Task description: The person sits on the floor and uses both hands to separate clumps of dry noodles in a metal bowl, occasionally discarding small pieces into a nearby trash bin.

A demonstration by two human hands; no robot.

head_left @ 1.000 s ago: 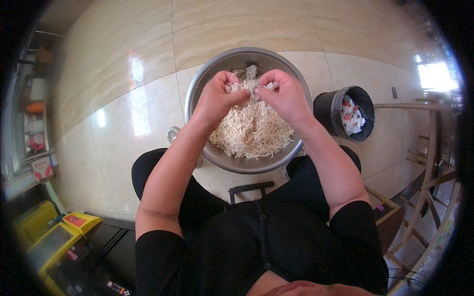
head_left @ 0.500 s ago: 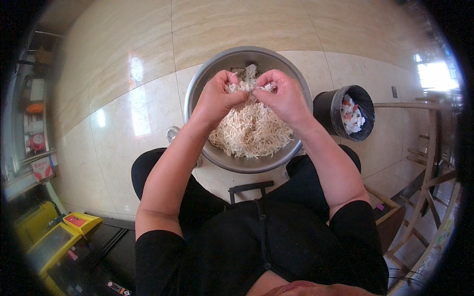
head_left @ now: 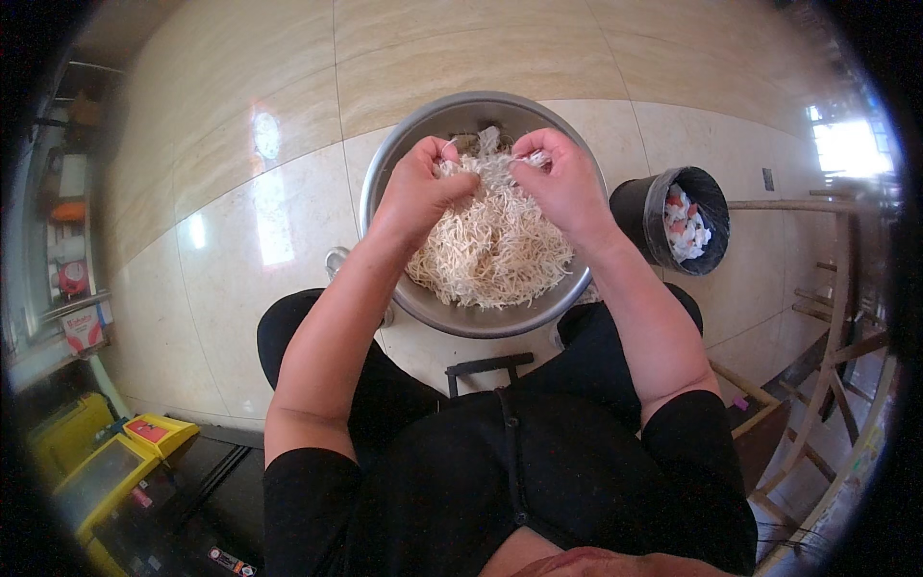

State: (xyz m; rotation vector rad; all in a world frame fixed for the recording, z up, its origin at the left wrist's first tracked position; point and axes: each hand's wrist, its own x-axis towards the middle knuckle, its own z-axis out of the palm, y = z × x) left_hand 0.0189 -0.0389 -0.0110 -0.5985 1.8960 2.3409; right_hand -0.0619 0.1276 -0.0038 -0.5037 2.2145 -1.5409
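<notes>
Two hands, one left hand (head_left: 419, 188) and one right hand (head_left: 565, 190), are over one metal basin (head_left: 486, 323), inside its rim. The basin holds one heap of pale strands (head_left: 495, 252), far too many and too tangled to count. One black bucket (head_left: 635, 217) stands beside the basin's right rim, with one dark liner (head_left: 712, 227) and several white and reddish scraps (head_left: 685, 231), overlapping too much for a sure number. One dark square (head_left: 768, 180) marks the floor (head_left: 288, 337). Toward the floor's left edge are one white-and-red box (head_left: 84, 327) and one small yellow box (head_left: 159, 435) with one red panel.
</notes>
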